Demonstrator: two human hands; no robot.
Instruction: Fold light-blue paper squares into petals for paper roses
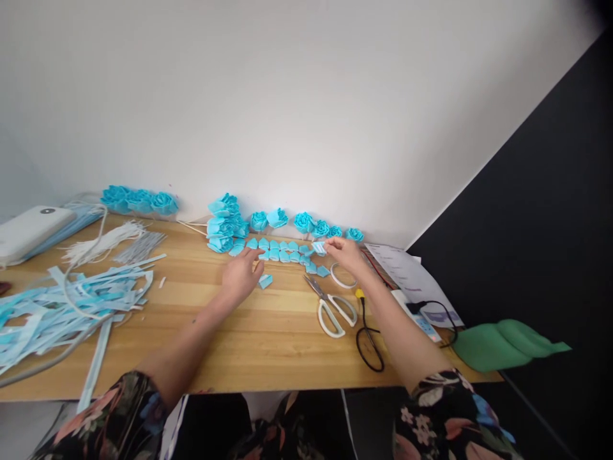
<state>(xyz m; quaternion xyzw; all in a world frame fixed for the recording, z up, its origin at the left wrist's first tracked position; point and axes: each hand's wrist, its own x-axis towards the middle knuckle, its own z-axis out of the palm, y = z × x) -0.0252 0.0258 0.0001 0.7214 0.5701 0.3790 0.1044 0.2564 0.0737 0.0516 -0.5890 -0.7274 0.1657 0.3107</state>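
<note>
Between the fingertips of my right hand (345, 252) is a small light-blue petal piece (318, 248) with paler stripes. My left hand (241, 273) rests over the left end of the rows of folded blue petals (284, 255), thumb and fingers apart. Whether its fingertips touch a petal I cannot tell. One loose blue piece (266, 281) lies by the left thumb. White-handled scissors (330, 305) lie with their blades partly open below the right hand, near a white ring (343, 276), perhaps a tape roll.
Blue fabric flowers (223, 223) line the wall, with more flowers (140, 200) at far left. Cut blue strips (71, 306), white cords (103, 241) and a white device (33, 233) occupy the left. A black cable (368, 338), power strip (421, 322) and green object (502, 345) lie right.
</note>
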